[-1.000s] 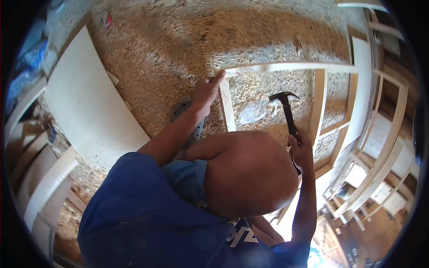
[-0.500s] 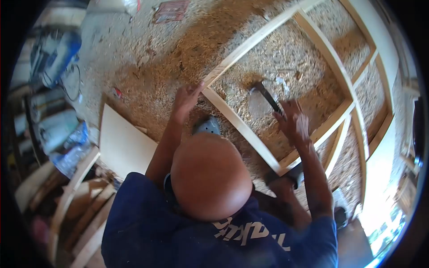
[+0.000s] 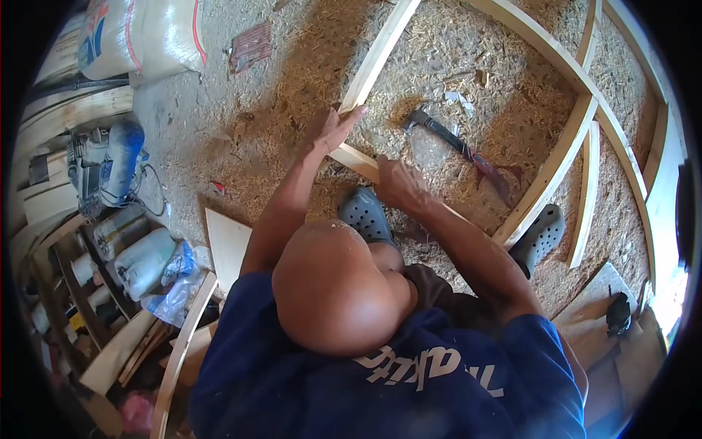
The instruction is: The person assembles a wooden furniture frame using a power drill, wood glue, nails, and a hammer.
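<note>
My left hand (image 3: 333, 133) is closed around the corner of a wooden frame (image 3: 380, 55), where two pale strips meet. Close by, my right hand (image 3: 401, 184) wraps over the near rail of that same frame; its fingertips are partly hidden. A claw hammer (image 3: 439, 132) with a dark and reddish handle lies on the shavings inside the frame, apart from both hands. Beneath the hammer is a clear piece of plastic (image 3: 431, 152).
Wood shavings cover the floor. Grey clogs (image 3: 365, 214) are on my feet, one beside the frame. At left are a blue power tool (image 3: 121, 161), a plastic jug (image 3: 146, 256) and offcuts. White sacks (image 3: 157, 36) stand at upper left; a thin board (image 3: 227, 238) lies nearer.
My right hand has let go of the hammer, which now lies on the floor, and has moved left onto the frame's near rail. My left hand stays at the corner. The view has shifted.
</note>
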{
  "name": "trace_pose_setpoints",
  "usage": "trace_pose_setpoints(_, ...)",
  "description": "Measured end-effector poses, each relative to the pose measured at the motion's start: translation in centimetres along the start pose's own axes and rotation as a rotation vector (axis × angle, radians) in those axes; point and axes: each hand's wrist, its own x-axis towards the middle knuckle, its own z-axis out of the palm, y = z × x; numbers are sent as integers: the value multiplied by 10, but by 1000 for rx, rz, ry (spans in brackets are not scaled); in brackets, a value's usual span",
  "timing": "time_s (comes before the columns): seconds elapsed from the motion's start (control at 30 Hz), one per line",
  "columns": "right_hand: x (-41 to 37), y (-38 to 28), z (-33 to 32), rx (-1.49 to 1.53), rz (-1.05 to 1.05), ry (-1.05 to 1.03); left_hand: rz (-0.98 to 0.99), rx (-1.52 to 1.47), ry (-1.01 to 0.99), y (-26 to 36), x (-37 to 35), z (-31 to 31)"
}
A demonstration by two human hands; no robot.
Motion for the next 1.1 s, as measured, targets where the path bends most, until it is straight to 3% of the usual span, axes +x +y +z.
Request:
trace_pose_setpoints(0.07,2,10,13,-63,-53,66,-61,167,-17,-10,8,1)
trace_pose_setpoints(0.13,0,6,12,-116,-105,133,-63,155,-13,-8,7,1)
trace_pose_setpoints(0.23,-3,6,13,-99,-59,83,-89,174,-63,-11,7,1)
trace_pose_setpoints(0.3,5,9,4,-117,-152,52,77,62,69,-23,15,5)
trace_pose_setpoints(0.43,11,8,-8,-73,-118,-112,-26,97,-12,-23,13,0)
trace_pose_setpoints(0.57,16,11,-9,-97,-161,-120,59,69,42,-14,4,-2)
trace_pose_setpoints(0.6,16,13,-8,-60,-166,-111,58,72,34,-36,15,9)
trace_pose_setpoints(0.67,12,13,-6,-23,-166,-102,74,168,388,-95,45,42)
trace_pose_setpoints(0.7,9,12,-7,-6,-142,-109,78,169,388,-75,32,34)
trace_pose_setpoints(0.77,12,8,-10,0,-133,-96,16,-158,143,-10,-1,0)
trace_pose_setpoints(0.8,10,11,-3,4,-105,-62,-51,-234,85,-51,23,6)
trace_pose_setpoints(0.83,9,13,2,9,-78,-31,-47,-232,91,-64,25,7)
trace_pose_setpoints(0.9,2,16,-1,22,-91,-50,-229,-330,258,-73,22,5)
trace_pose_setpoints(0.93,-4,19,-4,-4,-155,-4,-156,-374,324,-69,7,6)
trace_pose_setpoints(1.1,-34,34,-10,-89,-249,74,-212,-729,213,-68,-78,22)
